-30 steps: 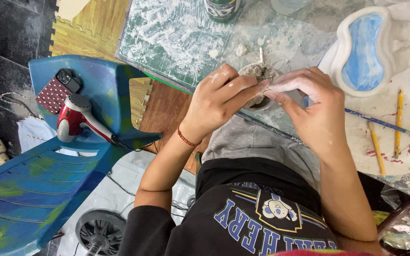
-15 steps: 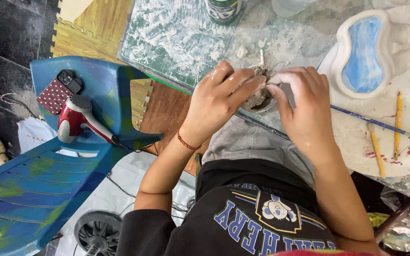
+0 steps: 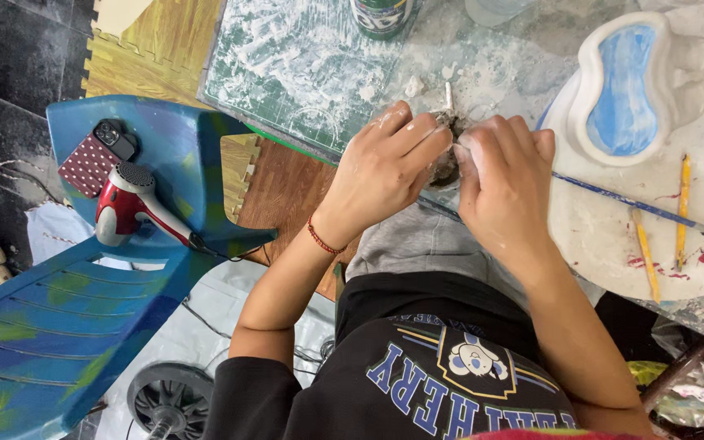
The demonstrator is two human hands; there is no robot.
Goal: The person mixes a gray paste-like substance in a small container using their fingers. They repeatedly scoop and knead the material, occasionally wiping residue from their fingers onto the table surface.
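My left hand (image 3: pixel 385 167) and my right hand (image 3: pixel 503 175) are pressed together over a small grey lump of clay (image 3: pixel 447 167), which both hold at the near edge of a green cutting mat (image 3: pixel 287 73) smeared with white. A thin white stick (image 3: pixel 448 95) pokes up from behind the lump. Most of the clay is hidden by my fingers, which are dusted white. A red cord bracelet sits on my left wrist.
A white kidney-shaped mould with a blue inside (image 3: pixel 625 85) lies on a white board (image 3: pixel 605 236) at the right, with a blue brush (image 3: pixel 637 208) and yellow pencils (image 3: pixel 682 212). A jar (image 3: pixel 380 16) stands at the top. To the left, a red hair dryer (image 3: pixel 128 200) and a phone (image 3: pixel 95 155) rest on a blue painted seat (image 3: pixel 181 147).
My right hand has closed in from the right onto the clay lump, covering the white piece it held. Both hands have shifted slightly up toward the mat.
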